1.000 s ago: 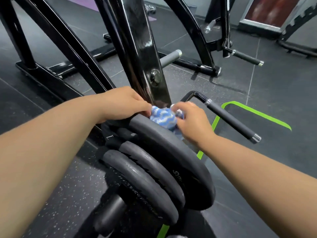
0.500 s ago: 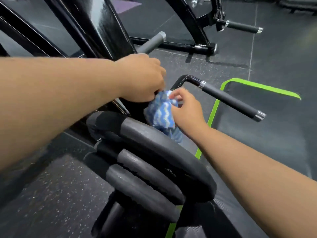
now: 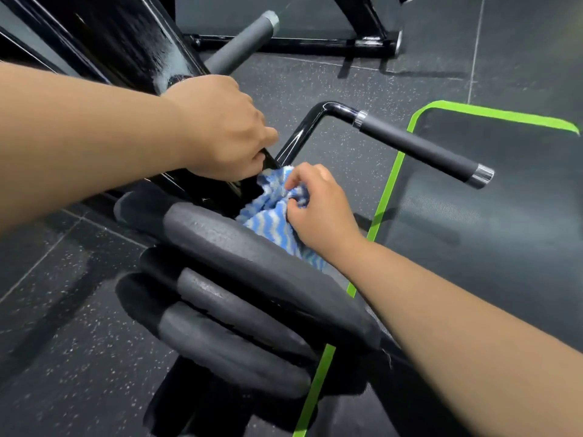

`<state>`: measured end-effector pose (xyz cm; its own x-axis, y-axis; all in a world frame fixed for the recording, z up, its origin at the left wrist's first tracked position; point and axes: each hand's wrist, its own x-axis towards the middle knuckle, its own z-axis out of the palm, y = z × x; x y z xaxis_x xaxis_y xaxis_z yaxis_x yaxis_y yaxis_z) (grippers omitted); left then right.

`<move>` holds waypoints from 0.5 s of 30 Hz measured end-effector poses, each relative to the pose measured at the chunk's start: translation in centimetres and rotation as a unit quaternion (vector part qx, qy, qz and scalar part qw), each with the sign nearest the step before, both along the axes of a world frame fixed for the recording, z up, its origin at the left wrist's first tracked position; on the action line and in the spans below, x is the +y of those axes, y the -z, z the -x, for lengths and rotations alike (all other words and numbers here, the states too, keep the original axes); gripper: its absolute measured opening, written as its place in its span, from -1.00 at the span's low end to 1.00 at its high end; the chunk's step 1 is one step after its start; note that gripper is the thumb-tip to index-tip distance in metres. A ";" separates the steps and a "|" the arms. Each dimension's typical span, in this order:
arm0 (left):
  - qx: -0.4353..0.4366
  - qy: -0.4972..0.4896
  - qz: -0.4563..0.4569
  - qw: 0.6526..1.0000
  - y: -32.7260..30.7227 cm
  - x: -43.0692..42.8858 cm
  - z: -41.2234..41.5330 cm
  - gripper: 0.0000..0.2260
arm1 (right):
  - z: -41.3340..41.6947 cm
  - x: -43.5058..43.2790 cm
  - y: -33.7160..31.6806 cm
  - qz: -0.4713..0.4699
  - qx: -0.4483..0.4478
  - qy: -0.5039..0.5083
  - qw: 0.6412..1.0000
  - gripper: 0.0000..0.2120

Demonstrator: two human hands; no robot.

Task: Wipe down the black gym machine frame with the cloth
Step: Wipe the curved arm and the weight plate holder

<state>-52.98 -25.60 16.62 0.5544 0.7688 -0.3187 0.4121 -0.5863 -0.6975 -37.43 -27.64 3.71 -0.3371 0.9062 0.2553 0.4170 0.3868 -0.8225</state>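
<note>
head-worn wide view, facing down, near frame point(image 3: 132, 42)

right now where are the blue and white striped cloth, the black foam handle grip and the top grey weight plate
blue and white striped cloth point(image 3: 267, 218), head view, on its bunched middle
black foam handle grip point(image 3: 419, 149), head view, mid-length of the foam
top grey weight plate point(image 3: 252, 250), head view, on its rim

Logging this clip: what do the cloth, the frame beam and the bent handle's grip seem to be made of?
The cloth: soft fabric, likely microfibre or terry; fuzzy blue-and-white striped pile, crumpling easily. The frame beam: probably painted steel, glossy black; sharp streaked reflections. The handle grip: matte dark sleeve, rubber or foam by its dull look, between shiny chrome collars.
</note>
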 end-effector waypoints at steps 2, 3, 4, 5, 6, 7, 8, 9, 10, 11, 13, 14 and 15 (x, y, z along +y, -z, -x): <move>-0.009 0.011 -0.001 1.000 0.3 0.2 0.1 -0.65 | -0.7 -1.0 2.3 0.027 -0.007 0.028 0.999 -0.84; -0.009 0.017 -0.004 1.000 0.3 0.2 0.2 -0.65 | -1.5 -1.3 3.7 0.047 -0.023 0.043 0.998 -0.84; -0.010 0.018 -0.006 1.000 0.4 0.2 0.2 -0.65 | -2.3 -1.5 5.2 0.066 -0.052 0.052 0.995 -0.83; -0.014 0.020 -0.009 1.000 0.5 0.3 0.3 -0.65 | -3.1 -1.4 6.3 0.088 -0.095 0.052 0.990 -0.82; -0.016 0.020 -0.014 1.000 0.5 0.3 0.3 -0.65 | -3.6 -1.2 7.0 0.114 -0.141 0.046 0.982 -0.81; -0.016 0.020 -0.018 1.000 0.5 0.2 0.2 -0.66 | -3.7 -0.9 7.0 0.143 -0.166 0.042 0.975 -0.77; -0.025 0.024 -0.021 0.999 0.4 0.1 0.2 -0.68 | -3.7 -0.5 7.0 0.169 -0.159 0.054 0.971 -0.73; -0.037 0.034 -0.024 0.998 0.5 0.2 0.3 -0.69 | -3.5 -0.3 6.4 0.203 -0.106 0.083 0.970 -0.71; -0.046 0.045 -0.028 0.998 0.5 0.3 0.4 -0.67 | -3.2 0.0 5.7 0.231 -0.031 0.118 0.965 -0.70; -0.052 0.050 -0.031 0.997 0.5 0.3 0.5 -0.64 | -2.9 0.3 4.9 0.249 0.046 0.160 0.954 -0.70; -0.053 0.054 -0.038 0.996 0.7 0.3 0.6 -0.60 | -2.0 0.9 4.2 0.264 0.121 0.182 0.939 -0.74; -0.049 0.052 -0.037 0.997 0.7 0.4 0.5 -0.62 | -1.5 1.1 4.2 0.279 0.123 0.165 0.938 -0.76; -0.049 0.044 -0.031 0.997 0.7 0.3 0.4 -0.64 | -1.0 0.9 4.3 0.316 0.117 0.145 0.930 -0.78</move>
